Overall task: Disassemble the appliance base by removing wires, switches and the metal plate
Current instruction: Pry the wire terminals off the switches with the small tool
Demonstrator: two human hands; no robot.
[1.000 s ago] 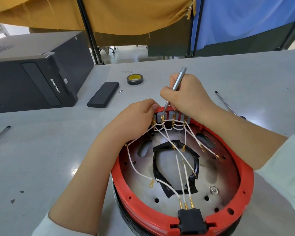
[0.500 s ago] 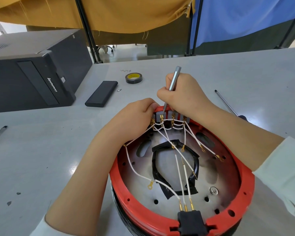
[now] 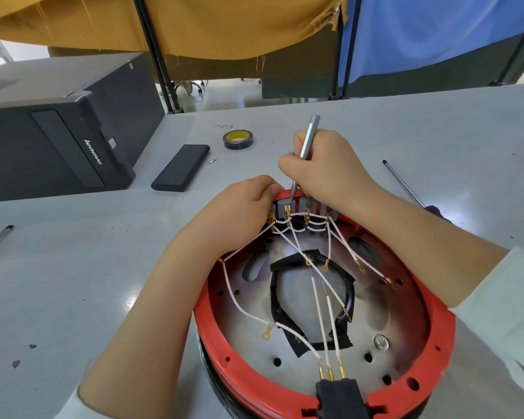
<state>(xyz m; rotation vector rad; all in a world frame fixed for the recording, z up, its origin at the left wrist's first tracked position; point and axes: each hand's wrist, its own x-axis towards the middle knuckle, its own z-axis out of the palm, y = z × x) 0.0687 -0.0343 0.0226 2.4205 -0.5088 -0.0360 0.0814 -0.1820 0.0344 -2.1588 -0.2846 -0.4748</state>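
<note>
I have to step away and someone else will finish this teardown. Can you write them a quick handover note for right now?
Right hand grips a slim silver screwdriver, tip down at the grey switch block on the far rim of the red base.
Left hand braces that same rim beside the switches.
Done: several white wires already lie loose with free ring terminals.
Left: switches still seated and wired, black plug connector still in the near rim, metal plate still in the base, one screw visible in it.
A spare long screwdriver lies on the table to the right.
</note>
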